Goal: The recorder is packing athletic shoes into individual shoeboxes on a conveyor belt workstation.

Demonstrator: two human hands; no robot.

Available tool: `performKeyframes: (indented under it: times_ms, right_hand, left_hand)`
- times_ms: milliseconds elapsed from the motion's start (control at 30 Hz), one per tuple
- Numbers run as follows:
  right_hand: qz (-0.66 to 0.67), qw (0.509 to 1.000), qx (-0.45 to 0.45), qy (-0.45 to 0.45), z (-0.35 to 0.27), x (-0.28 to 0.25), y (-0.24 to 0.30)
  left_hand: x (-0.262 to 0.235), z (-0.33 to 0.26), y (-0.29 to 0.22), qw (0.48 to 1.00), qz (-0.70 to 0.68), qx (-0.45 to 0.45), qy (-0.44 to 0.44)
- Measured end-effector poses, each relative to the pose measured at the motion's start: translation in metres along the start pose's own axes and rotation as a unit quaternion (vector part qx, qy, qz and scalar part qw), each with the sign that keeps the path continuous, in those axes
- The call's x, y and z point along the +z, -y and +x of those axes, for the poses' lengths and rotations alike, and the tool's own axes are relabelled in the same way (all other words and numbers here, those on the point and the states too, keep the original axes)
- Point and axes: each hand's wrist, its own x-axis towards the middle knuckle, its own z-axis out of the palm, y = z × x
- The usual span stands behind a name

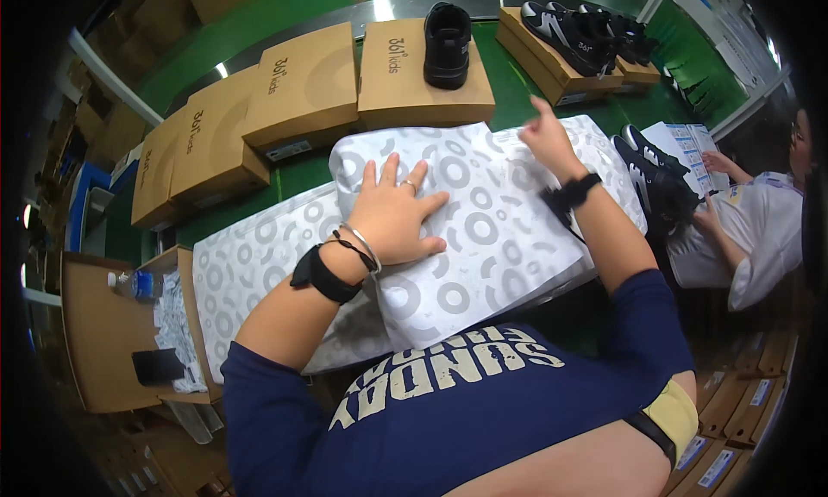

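Green conveyor belt (302, 174) carries a row of closed brown shoe boxes (302, 87); one box bears a black shoe (447, 44). Stack of white tissue sheets with grey ring print (483, 238) lies at the near edge of the belt. Left hand (392, 212) flat on the stack, fingers spread wide, gripping nothing. Right hand (543, 135) at the sheets' far edge, fingers loosely open, touching paper; whether it pinches a sheet, cannot tell.

Shoe (447, 44) on box (423, 87), behind the paper stack (483, 238).
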Motion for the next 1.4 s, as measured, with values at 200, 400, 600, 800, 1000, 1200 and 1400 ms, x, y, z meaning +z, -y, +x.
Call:
performKeyframes:
  times_ms: [200, 400, 600, 800, 1000, 1200, 1400]
  right_hand:
    - [0.048, 0.970, -0.152, -0.184, 0.119, 0.060, 0.057]
    - [0.259, 0.961, -0.082, -0.043, 0.141, 0.030, 0.070]
    - [0.256, 0.937, -0.225, 0.078, -0.034, -0.095, 0.108]
    - [-0.188, 0.854, -0.481, 0.065, -0.173, -0.017, 0.063]
    - [-0.215, 0.964, 0.035, -0.156, -0.133, -0.082, -0.073]
    - [-0.275, 0.943, 0.059, -0.177, -0.139, -0.079, -0.124]
    - [-0.207, 0.948, 0.119, -0.209, -0.134, -0.070, -0.116]
  left_hand:
    - [0.006, 0.010, -0.007, 0.997, 0.015, 0.015, 0.078]
    - [0.008, 0.009, -0.012, 0.996, 0.001, 0.017, 0.091]
    - [0.008, 0.009, -0.006, 0.997, -0.019, -0.001, 0.070]
    - [0.004, 0.017, -0.005, 0.998, -0.008, 0.010, 0.061]
    - [0.008, 0.014, -0.006, 0.998, -0.026, 0.007, 0.064]
    - [0.004, 0.013, -0.007, 0.997, -0.013, 0.016, 0.077]
    - [0.004, 0.012, -0.005, 0.997, -0.017, 0.015, 0.075]
